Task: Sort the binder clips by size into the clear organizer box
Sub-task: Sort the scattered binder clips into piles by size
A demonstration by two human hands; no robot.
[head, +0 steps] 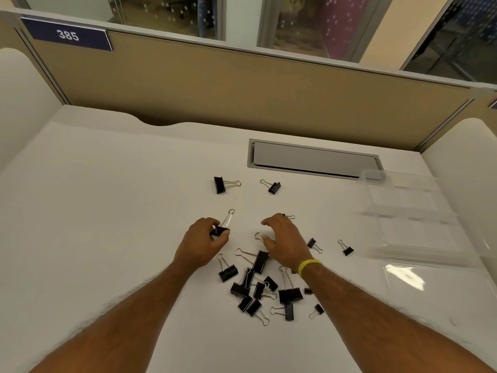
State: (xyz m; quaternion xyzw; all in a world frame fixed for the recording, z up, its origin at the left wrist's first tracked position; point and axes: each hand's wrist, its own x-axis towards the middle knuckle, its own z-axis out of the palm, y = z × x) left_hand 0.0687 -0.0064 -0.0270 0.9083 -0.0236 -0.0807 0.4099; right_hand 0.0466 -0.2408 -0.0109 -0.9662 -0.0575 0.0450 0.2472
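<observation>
**Sort barely begun**

Forearms (pixel 139 316) reach past the pile (pixel 265 289) of clips, mixed sizes, unsorted. L hand (pixel 201 244), just beyond pile, pinches one clip (pixel 221 229); R hand (pixel 286 244) beside it, fingers arched apart, nothing plainly held. Clear box (pixel 408 208), right of pile, shows no clips inside: all sorting left, I'd judge. Strays (pixel 223 184) beyond & right of pile. White desk (pixel 107 211), grey flap (pixel 314 160), tan partition (pixel 242 90) w/ 385 sign (pixel 68 35), windows (pixel 172 14) behind.

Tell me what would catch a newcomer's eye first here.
Black clips lie scattered on the desk, most heaped toward the near side. The left hand pinches one clip just beyond the heap, and the right hand, with a yellow wristband, hovers beside it. A clear box sits at the right edge.
</observation>
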